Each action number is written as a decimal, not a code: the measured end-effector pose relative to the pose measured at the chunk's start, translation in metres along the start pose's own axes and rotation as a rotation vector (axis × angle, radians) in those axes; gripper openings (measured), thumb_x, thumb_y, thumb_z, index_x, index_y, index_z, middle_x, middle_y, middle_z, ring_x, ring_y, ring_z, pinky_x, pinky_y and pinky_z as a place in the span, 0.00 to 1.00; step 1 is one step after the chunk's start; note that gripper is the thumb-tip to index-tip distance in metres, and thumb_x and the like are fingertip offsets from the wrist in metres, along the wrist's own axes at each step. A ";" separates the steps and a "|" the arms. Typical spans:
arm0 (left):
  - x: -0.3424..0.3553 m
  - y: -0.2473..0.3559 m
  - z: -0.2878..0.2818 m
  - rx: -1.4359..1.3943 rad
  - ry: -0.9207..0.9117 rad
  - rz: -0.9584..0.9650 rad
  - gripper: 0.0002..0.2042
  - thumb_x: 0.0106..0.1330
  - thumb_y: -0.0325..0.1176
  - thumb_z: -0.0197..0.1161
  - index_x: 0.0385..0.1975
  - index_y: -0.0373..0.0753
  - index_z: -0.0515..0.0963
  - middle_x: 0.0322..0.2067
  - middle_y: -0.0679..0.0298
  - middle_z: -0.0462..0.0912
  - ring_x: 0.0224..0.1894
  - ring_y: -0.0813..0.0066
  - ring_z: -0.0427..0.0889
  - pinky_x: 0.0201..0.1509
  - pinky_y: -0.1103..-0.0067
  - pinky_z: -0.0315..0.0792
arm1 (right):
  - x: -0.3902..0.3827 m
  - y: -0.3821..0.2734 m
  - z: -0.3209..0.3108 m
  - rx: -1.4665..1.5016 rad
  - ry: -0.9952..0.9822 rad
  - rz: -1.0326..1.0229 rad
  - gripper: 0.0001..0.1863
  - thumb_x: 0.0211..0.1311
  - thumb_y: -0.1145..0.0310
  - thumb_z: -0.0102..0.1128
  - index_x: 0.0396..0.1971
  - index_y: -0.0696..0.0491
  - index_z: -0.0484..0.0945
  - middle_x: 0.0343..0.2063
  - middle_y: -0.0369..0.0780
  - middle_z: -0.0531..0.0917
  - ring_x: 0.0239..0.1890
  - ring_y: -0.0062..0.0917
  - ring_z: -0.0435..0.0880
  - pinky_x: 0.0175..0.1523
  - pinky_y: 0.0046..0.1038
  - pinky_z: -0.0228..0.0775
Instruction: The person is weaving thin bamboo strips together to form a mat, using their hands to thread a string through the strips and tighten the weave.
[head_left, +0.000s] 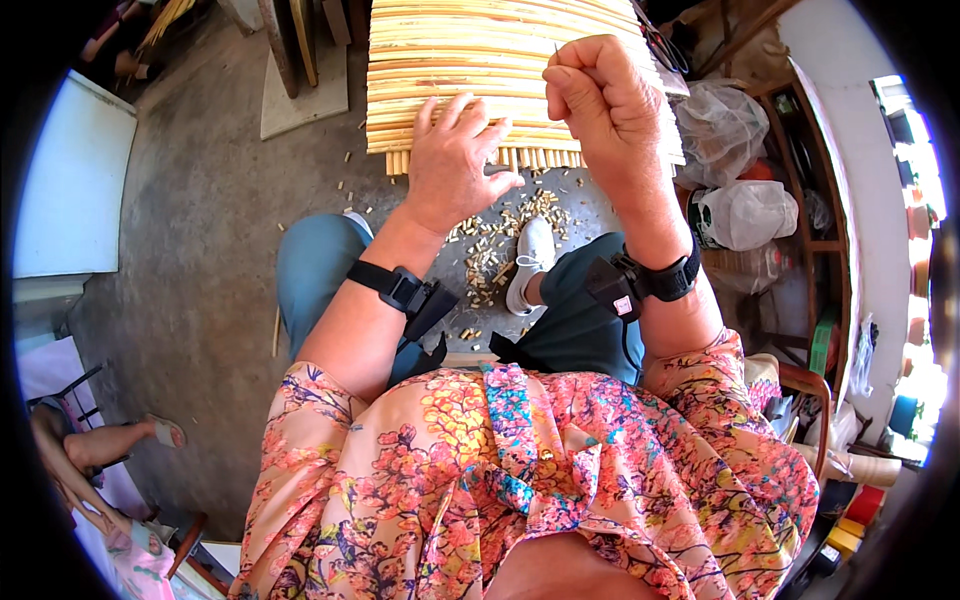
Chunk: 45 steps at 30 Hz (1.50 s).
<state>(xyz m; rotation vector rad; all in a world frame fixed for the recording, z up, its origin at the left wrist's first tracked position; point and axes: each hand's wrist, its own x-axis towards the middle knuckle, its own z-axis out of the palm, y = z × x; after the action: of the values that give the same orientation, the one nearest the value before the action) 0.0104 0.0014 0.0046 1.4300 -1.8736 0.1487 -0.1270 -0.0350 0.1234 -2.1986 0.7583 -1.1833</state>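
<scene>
A mat or panel of pale yellow cane-like sticks (470, 50), laid side by side, spreads out in front of me. Cut stick ends show along its near edge. My left hand (450, 165) lies on the near left part of the sticks, fingers spread, thumb pointing right. Over the right side of the mat, my right hand (610, 110) is raised with thumb and fingers pinched together. A tiny dark thin tip shows by its fingers, too small to name. Black straps with small devices circle both my forearms.
Many short cut stick pieces (490, 260) litter the floor around my shoe (535, 260). Wooden shelves (825, 200) with plastic bags (745, 215) stand at right. A white cabinet (75, 180) is at left. Another person's leg (110, 443) shows at lower left.
</scene>
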 end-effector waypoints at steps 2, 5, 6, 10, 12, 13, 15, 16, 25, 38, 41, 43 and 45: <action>0.001 -0.001 0.001 0.001 0.002 0.002 0.29 0.33 0.46 0.72 0.41 0.43 0.80 0.45 0.58 0.76 0.54 0.61 0.68 0.59 0.62 0.55 | 0.002 0.001 -0.001 -0.074 -0.028 -0.059 0.03 0.58 0.75 0.56 0.29 0.55 0.71 0.15 0.36 0.75 0.18 0.17 0.75 0.24 0.20 0.66; 0.001 -0.001 0.000 -0.003 0.006 0.011 0.29 0.33 0.46 0.71 0.41 0.43 0.80 0.44 0.58 0.76 0.54 0.61 0.68 0.59 0.62 0.55 | 0.006 -0.004 -0.005 -0.177 -0.056 -0.090 0.04 0.61 0.72 0.53 0.30 0.56 0.71 0.17 0.37 0.77 0.18 0.17 0.76 0.24 0.19 0.68; 0.001 -0.001 0.000 -0.012 0.007 0.019 0.29 0.34 0.46 0.71 0.40 0.43 0.80 0.44 0.58 0.76 0.54 0.61 0.68 0.59 0.62 0.55 | 0.008 -0.006 -0.005 -0.177 -0.057 -0.089 0.04 0.61 0.72 0.53 0.30 0.56 0.71 0.17 0.37 0.77 0.18 0.17 0.76 0.24 0.19 0.68; 0.000 -0.004 0.001 -0.026 0.010 0.035 0.28 0.34 0.46 0.71 0.40 0.43 0.80 0.44 0.58 0.76 0.54 0.61 0.68 0.60 0.62 0.55 | 0.013 -0.011 0.000 -0.188 -0.073 -0.119 0.01 0.59 0.77 0.53 0.28 0.56 0.72 0.15 0.32 0.72 0.19 0.12 0.69 0.25 0.15 0.61; 0.000 -0.004 0.001 -0.027 0.002 0.031 0.28 0.35 0.46 0.71 0.40 0.42 0.80 0.44 0.58 0.76 0.54 0.61 0.68 0.60 0.62 0.55 | 0.013 -0.010 0.000 -0.199 -0.068 -0.119 0.02 0.59 0.76 0.53 0.28 0.56 0.71 0.15 0.32 0.72 0.18 0.12 0.68 0.25 0.15 0.61; 0.002 -0.002 0.000 -0.029 -0.005 0.031 0.28 0.35 0.46 0.71 0.41 0.42 0.79 0.44 0.58 0.76 0.54 0.61 0.68 0.60 0.61 0.55 | 0.013 -0.006 -0.002 -0.174 -0.077 -0.077 0.02 0.61 0.75 0.52 0.29 0.56 0.71 0.16 0.32 0.73 0.18 0.12 0.69 0.26 0.15 0.63; -0.001 -0.002 0.001 -0.007 -0.015 0.041 0.29 0.35 0.46 0.71 0.41 0.41 0.79 0.45 0.57 0.76 0.55 0.61 0.68 0.60 0.61 0.54 | 0.015 0.001 -0.005 -0.154 -0.080 -0.037 0.03 0.62 0.73 0.52 0.30 0.56 0.71 0.17 0.33 0.74 0.18 0.12 0.70 0.26 0.15 0.65; -0.002 -0.003 0.000 0.022 -0.025 0.047 0.29 0.36 0.47 0.71 0.42 0.41 0.78 0.45 0.57 0.75 0.55 0.60 0.68 0.61 0.61 0.54 | 0.018 0.005 -0.006 -0.124 -0.068 -0.005 0.03 0.62 0.73 0.50 0.30 0.55 0.70 0.17 0.34 0.74 0.18 0.14 0.71 0.26 0.16 0.65; -0.020 -0.014 -0.040 0.092 -0.088 0.042 0.29 0.38 0.42 0.71 0.44 0.39 0.75 0.49 0.54 0.72 0.58 0.55 0.64 0.63 0.63 0.54 | 0.027 0.008 -0.010 0.333 -0.219 0.160 0.05 0.65 0.74 0.45 0.29 0.57 0.67 0.18 0.35 0.74 0.19 0.16 0.73 0.25 0.16 0.67; -0.073 0.030 0.003 -1.320 -0.156 -1.077 0.30 0.55 0.46 0.66 0.51 0.35 0.64 0.41 0.57 0.75 0.44 0.68 0.74 0.43 0.72 0.70 | 0.040 0.056 0.004 0.388 -0.251 0.407 0.10 0.67 0.64 0.46 0.34 0.56 0.70 0.23 0.36 0.78 0.19 0.15 0.76 0.27 0.18 0.72; -0.048 0.030 0.036 -1.552 0.080 -1.074 0.27 0.57 0.44 0.65 0.50 0.35 0.65 0.41 0.57 0.75 0.46 0.64 0.73 0.45 0.70 0.70 | 0.026 0.050 0.005 0.451 -0.211 0.430 0.10 0.66 0.65 0.48 0.33 0.57 0.69 0.22 0.38 0.78 0.19 0.17 0.77 0.26 0.19 0.73; -0.035 0.033 0.043 -1.630 0.278 -1.107 0.20 0.58 0.37 0.63 0.48 0.38 0.68 0.42 0.61 0.76 0.44 0.68 0.75 0.46 0.71 0.70 | 0.020 0.043 0.006 0.516 -0.184 0.416 0.09 0.65 0.67 0.49 0.33 0.58 0.69 0.21 0.40 0.78 0.18 0.19 0.77 0.25 0.20 0.72; -0.026 0.036 0.046 -1.633 0.378 -1.080 0.18 0.58 0.34 0.63 0.47 0.38 0.69 0.43 0.62 0.76 0.43 0.70 0.75 0.46 0.72 0.70 | 0.015 0.036 0.003 0.512 -0.181 0.414 0.09 0.66 0.66 0.47 0.33 0.56 0.69 0.23 0.38 0.78 0.19 0.17 0.76 0.26 0.19 0.72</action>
<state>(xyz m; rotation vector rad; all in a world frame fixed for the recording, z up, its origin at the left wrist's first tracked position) -0.0412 0.0110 -0.0313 0.8066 -0.2709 -1.2240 -0.1258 -0.0699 0.1064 -1.6039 0.6964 -0.8404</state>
